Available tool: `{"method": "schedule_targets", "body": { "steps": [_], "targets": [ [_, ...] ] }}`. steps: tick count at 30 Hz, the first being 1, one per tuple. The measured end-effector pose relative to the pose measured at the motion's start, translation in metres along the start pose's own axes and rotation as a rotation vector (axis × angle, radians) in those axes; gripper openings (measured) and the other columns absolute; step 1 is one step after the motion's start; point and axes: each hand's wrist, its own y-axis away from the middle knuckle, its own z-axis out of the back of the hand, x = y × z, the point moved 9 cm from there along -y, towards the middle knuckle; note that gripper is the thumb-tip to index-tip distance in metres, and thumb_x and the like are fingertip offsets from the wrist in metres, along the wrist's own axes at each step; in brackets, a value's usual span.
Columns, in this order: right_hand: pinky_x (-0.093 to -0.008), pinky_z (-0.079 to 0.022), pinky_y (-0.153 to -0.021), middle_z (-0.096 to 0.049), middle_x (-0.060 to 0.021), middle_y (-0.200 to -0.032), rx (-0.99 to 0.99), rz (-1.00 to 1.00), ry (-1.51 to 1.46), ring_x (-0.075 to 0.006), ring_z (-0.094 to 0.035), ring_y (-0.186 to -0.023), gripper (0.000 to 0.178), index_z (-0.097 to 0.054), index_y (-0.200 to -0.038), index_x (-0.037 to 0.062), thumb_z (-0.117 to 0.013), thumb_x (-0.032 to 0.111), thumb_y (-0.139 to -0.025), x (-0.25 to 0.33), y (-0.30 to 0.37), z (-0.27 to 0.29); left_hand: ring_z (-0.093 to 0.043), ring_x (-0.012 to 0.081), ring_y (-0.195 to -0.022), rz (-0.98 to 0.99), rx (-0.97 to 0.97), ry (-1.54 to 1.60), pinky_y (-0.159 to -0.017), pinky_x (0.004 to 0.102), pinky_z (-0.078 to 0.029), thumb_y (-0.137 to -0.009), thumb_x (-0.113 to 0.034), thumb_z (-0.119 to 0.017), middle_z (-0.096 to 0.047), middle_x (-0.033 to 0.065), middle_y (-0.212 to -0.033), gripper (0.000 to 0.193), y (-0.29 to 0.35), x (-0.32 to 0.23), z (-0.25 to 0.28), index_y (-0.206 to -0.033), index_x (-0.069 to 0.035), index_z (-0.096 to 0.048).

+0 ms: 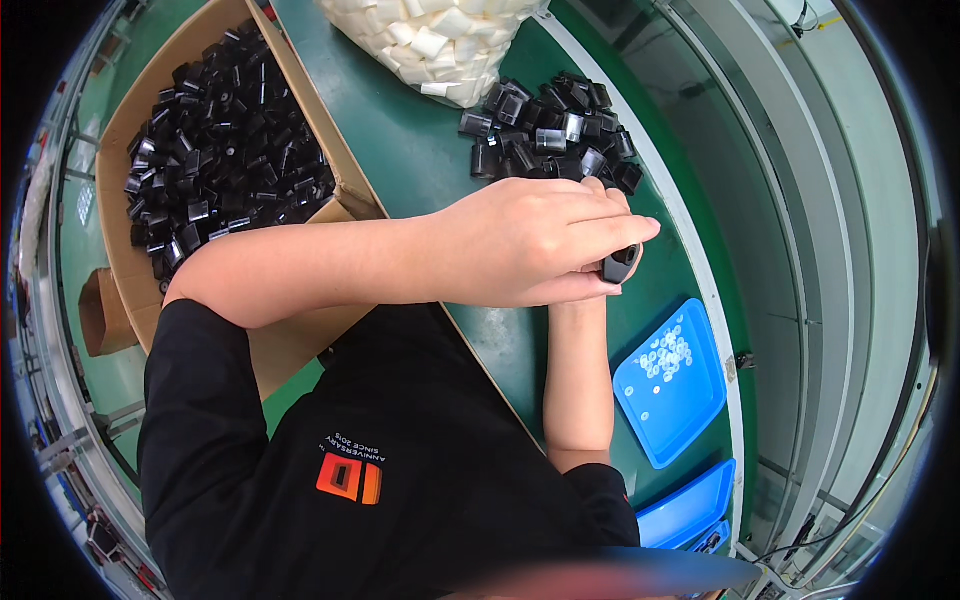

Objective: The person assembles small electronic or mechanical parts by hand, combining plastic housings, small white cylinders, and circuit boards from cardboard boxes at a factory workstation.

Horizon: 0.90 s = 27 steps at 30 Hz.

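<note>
My left hand reaches across from the left, its fingers closed around a small black plastic cap. Beneath and behind it is my right hand, mostly covered, with a few bent fingers showing around the same cap. The cap's dark opening faces up between the two hands. Just beyond them lies a loose pile of black plastic caps on the green table. Closer to my right forearm is a blue tray with small whitish rings in it.
A cardboard box full of black caps stands at the left, against the table. At the far side sits a clear bag of white pieces. Another blue tray lies near right. A pale edge strip bounds the table's right side.
</note>
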Motion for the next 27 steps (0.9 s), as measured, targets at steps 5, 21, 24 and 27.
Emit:
{"method": "schedule_targets", "body": {
  "steps": [5, 21, 24, 27],
  "targets": [
    [-0.0324, -0.053, -0.078, -0.052, -0.0042, -0.098, -0.344, 0.103, -0.346, -0.0180, -0.057, -0.089, 0.026, -0.058, -0.096, 0.0139, -0.073, 0.030, -0.082, -0.010, 0.015, 0.022, -0.061, 0.0223, -0.074, -0.023, 0.002, -0.037, -0.070, 0.0324, -0.053, -0.072, -0.015, -0.080, -0.064, 0.0065, -0.088, 0.058, 0.001, 0.000, -0.001, -0.125, 0.000, -0.060],
    [-0.0358, -0.045, -0.091, -0.054, -0.0076, -0.105, 0.001, 0.035, 0.111, -0.0206, -0.054, -0.100, 0.031, -0.056, -0.103, 0.0118, -0.062, 0.033, -0.082, 0.012, -0.006, -0.009, -0.063, 0.0225, -0.077, 0.029, 0.037, 0.038, -0.072, 0.0319, -0.053, -0.072, -0.013, -0.080, -0.066, 0.0076, -0.095, 0.056, 0.003, 0.014, -0.005, -0.123, -0.002, -0.061],
    [-0.0387, -0.036, -0.104, -0.049, -0.0145, -0.120, -0.309, 0.202, 0.642, -0.0241, -0.050, -0.110, 0.047, -0.049, -0.116, 0.0023, -0.056, 0.034, -0.081, 0.031, -0.005, -0.006, -0.063, 0.0237, -0.079, -0.026, -0.034, 0.018, -0.071, 0.0324, -0.053, -0.071, -0.012, -0.080, -0.067, 0.0092, -0.101, 0.054, 0.005, 0.024, 0.004, -0.122, -0.001, -0.062],
    [-0.0340, -0.039, -0.097, -0.051, -0.0088, -0.117, -0.220, 0.390, 1.150, -0.0188, -0.050, -0.107, 0.057, -0.050, -0.119, 0.0005, -0.065, 0.036, -0.078, 0.068, 0.002, -0.022, -0.062, 0.0246, -0.079, -0.061, -0.054, -0.069, -0.071, 0.0333, -0.052, -0.070, -0.011, -0.080, -0.067, 0.0094, -0.106, 0.055, -0.001, 0.025, 0.013, -0.121, -0.001, -0.063]
  ]
}}
